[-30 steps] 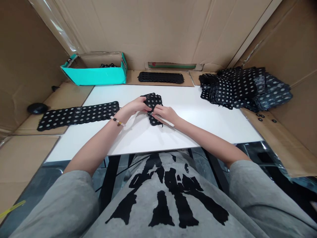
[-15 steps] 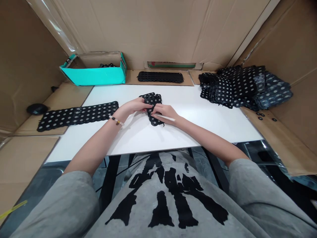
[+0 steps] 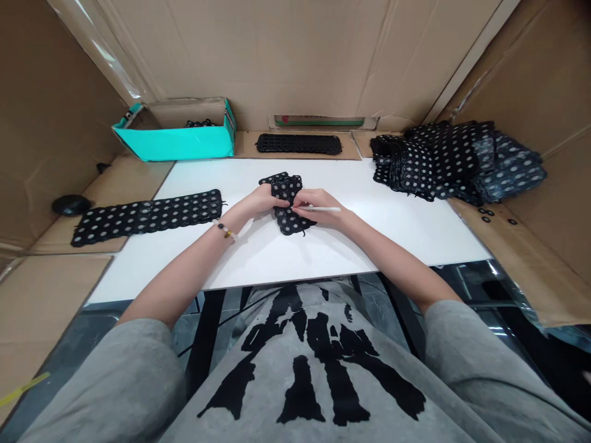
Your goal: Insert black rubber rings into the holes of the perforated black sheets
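My left hand (image 3: 264, 202) grips the left side of a black mesh piece (image 3: 287, 224), its thumb lying across the top. The piece is covered in round pale spots and looks folded, with a loose thread end at its lower edge. In a pinch, my right hand (image 3: 319, 200) holds a slim white crochet hook (image 3: 323, 209), its tip against the mesh near my left thumb. Fingers hide the hook's tip. To the left lies a long black spotted strip (image 3: 148, 215), flat and apart from my left hand.
A turquoise box (image 3: 175, 144) with black pieces inside stands back left. A narrow black strip (image 3: 299, 144) lies along the back. Black spotted mesh pieces (image 3: 443, 157) are heaped at the right, near several small black rings (image 3: 484, 219). Cardboard walls (image 3: 295, 55) surround the white tabletop (image 3: 249, 261).
My right hand and the hook have shifted slightly right and up, and the hook now lies more level. My left thumb reaches a little further across the mesh piece.
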Available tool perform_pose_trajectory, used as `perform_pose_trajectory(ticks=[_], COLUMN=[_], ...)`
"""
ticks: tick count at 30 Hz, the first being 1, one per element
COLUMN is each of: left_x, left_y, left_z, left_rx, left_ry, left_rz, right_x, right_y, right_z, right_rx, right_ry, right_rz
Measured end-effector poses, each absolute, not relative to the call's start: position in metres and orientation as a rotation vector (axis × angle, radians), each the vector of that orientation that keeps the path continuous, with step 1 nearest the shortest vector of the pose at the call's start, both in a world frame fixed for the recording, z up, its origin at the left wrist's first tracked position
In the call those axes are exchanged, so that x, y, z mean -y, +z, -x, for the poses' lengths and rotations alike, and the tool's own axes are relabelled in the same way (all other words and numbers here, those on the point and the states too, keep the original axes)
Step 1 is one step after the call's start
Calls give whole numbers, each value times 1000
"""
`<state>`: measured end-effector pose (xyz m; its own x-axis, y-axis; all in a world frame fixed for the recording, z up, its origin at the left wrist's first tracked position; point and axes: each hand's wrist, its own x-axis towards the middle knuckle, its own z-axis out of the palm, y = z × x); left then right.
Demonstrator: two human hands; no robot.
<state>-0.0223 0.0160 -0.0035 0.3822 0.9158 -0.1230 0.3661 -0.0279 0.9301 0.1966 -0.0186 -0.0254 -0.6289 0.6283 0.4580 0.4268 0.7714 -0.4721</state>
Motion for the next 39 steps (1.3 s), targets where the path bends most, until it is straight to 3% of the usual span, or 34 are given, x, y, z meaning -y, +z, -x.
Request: perform_pose_trajectory(ticks=[12, 22, 39], left_x=[-17, -14, -12], left_y=[-4, -4, 12], left_z=[17, 14, 17], left_rx=[-1134, -1156, -1174], left_ry=[709, 781, 656], left_rz=[-1223, -1135, -1209], right_x=[24, 29, 21], right_y=[-21, -29, -38], right_z=[-198, -187, -176], right_rx=[2339, 2473, 2463], right_ry=[382, 54, 69], right_rz=[743, 942, 1059])
